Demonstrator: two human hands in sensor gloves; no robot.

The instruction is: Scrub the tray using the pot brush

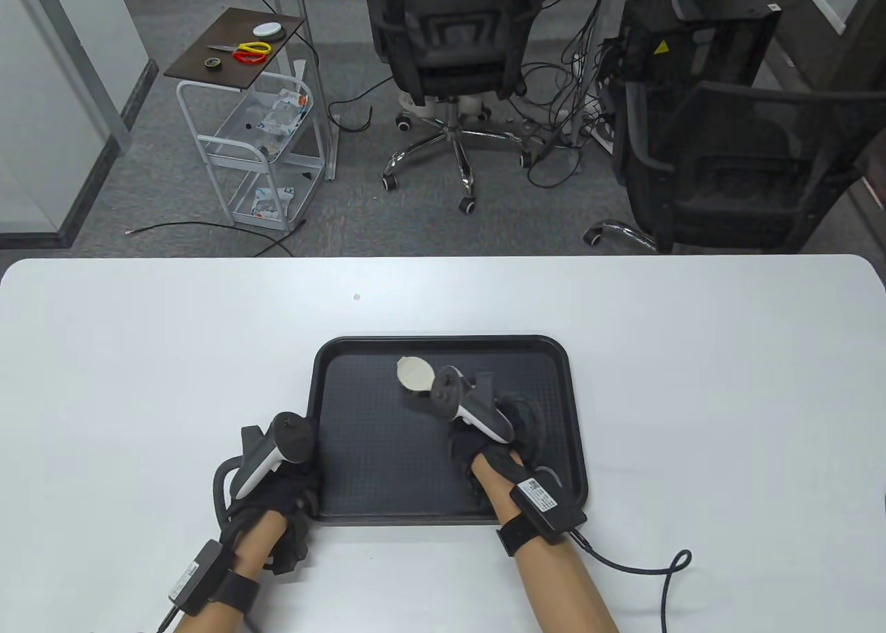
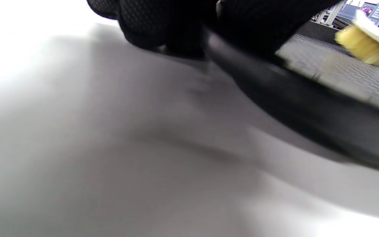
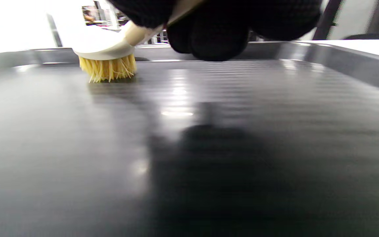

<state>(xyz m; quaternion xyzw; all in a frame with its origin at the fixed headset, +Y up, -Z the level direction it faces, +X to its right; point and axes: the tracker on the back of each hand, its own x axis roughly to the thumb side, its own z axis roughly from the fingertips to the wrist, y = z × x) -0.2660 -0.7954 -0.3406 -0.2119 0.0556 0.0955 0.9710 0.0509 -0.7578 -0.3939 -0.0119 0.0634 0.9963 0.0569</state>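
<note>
A black textured tray (image 1: 360, 480) lies on the white table near its front edge. My right hand (image 1: 484, 446) is over the tray and grips the handle of a pot brush (image 1: 414, 374). The brush has a cream head and yellow bristles (image 3: 108, 69), which press on the tray floor (image 3: 209, 131) near the far rim. My left hand (image 1: 277, 480) holds the tray's front-left rim (image 2: 275, 85), fingers (image 2: 150, 23) curled over the edge. The brush also shows in the left wrist view (image 2: 367, 39).
The white table (image 1: 138, 384) stretches left, right and beyond the tray. A glove cable (image 1: 664, 577) loops on the table by my right wrist. Office chairs (image 1: 450, 51) and a white cart (image 1: 256, 148) stand on the floor past the table's far edge.
</note>
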